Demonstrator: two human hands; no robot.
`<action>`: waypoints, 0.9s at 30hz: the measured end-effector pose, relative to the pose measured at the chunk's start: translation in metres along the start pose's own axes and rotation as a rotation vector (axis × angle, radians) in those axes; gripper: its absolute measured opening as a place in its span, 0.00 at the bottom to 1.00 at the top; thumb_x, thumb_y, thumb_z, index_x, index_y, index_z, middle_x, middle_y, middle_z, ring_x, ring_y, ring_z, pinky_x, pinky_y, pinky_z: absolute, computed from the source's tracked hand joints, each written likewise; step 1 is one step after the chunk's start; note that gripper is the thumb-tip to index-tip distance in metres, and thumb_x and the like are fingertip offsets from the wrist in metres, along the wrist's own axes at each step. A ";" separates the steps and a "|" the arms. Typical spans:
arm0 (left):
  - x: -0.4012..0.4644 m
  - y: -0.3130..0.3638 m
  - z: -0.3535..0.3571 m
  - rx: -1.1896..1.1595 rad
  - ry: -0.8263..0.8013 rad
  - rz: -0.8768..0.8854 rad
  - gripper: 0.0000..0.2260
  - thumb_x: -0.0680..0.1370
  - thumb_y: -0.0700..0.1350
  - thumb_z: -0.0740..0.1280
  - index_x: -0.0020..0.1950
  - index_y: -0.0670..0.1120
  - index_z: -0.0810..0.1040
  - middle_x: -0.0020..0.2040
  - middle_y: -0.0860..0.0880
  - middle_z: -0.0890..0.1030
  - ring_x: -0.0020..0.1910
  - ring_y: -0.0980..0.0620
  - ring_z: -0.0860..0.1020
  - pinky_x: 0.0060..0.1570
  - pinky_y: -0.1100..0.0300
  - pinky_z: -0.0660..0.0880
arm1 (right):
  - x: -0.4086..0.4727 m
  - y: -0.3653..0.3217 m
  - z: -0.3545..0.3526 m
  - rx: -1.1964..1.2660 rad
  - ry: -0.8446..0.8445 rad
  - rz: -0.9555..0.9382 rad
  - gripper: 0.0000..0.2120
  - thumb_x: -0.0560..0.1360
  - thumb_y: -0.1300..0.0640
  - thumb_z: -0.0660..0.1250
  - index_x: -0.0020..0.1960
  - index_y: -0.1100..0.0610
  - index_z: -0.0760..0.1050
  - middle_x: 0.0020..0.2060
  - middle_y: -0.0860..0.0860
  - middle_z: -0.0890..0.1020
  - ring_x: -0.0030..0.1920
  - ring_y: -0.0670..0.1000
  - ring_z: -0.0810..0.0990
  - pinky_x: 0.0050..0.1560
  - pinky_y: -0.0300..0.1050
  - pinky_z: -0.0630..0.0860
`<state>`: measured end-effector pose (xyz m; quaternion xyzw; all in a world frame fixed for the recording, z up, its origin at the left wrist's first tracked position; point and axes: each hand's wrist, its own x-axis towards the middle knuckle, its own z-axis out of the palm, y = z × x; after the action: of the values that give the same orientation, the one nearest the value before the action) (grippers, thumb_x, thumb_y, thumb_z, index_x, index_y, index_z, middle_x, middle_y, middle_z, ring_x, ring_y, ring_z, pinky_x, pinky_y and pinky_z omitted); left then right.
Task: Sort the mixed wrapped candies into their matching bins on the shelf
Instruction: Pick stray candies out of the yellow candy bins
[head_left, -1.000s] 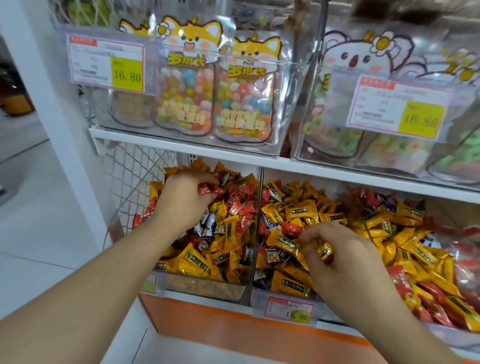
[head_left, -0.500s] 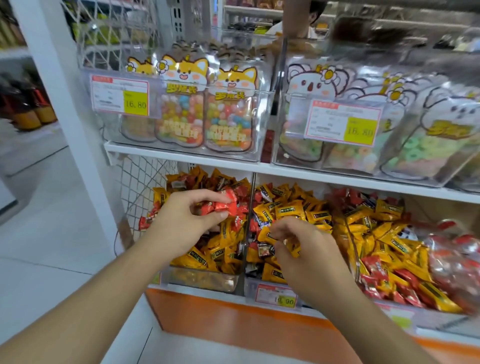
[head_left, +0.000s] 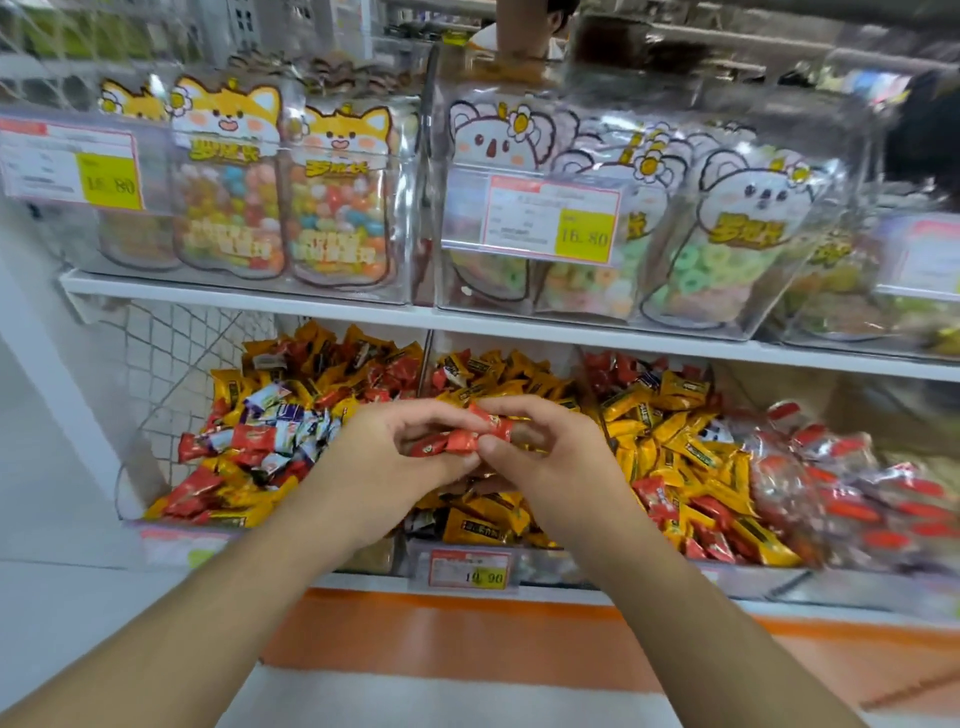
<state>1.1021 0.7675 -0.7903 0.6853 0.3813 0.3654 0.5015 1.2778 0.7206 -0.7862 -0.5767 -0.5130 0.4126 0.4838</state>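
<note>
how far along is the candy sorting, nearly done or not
Not nearly done. Nothing looks fully sorted: the left bin holds red, yellow and white-purple wrappers together, and the middle bin is mostly yellow with some red. In hand: the left hand and right hand meet in front of the bins, both pinching red wrapped candies. Left: dropping those in a matching bin and picking through the mixed piles.

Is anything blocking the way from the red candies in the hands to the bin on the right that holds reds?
Nothing visible does. Both hands pinch the red candies above the open-topped bins; the right bin lies uncovered.
</note>
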 end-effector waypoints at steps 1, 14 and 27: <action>0.003 -0.001 0.004 -0.008 0.000 -0.003 0.13 0.75 0.35 0.76 0.54 0.51 0.87 0.49 0.53 0.88 0.51 0.56 0.85 0.52 0.62 0.81 | 0.000 0.001 -0.003 0.017 0.019 0.016 0.11 0.80 0.63 0.71 0.59 0.50 0.82 0.50 0.52 0.87 0.46 0.50 0.88 0.46 0.47 0.85; 0.018 -0.010 0.034 -0.082 0.031 -0.088 0.11 0.78 0.42 0.75 0.55 0.58 0.87 0.56 0.58 0.85 0.59 0.58 0.82 0.56 0.59 0.79 | -0.003 0.010 -0.062 -0.173 0.289 -0.010 0.13 0.75 0.63 0.76 0.51 0.45 0.82 0.30 0.45 0.81 0.36 0.51 0.85 0.40 0.49 0.84; 0.019 0.001 0.066 -0.117 -0.054 -0.096 0.12 0.78 0.39 0.74 0.54 0.57 0.87 0.54 0.55 0.86 0.50 0.53 0.86 0.55 0.55 0.82 | -0.040 0.027 -0.133 -0.675 0.337 0.041 0.18 0.76 0.58 0.75 0.60 0.39 0.79 0.46 0.39 0.83 0.39 0.39 0.81 0.36 0.30 0.77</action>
<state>1.1690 0.7570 -0.8025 0.6454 0.3778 0.3440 0.5678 1.4066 0.6633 -0.7880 -0.7736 -0.5216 0.1292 0.3359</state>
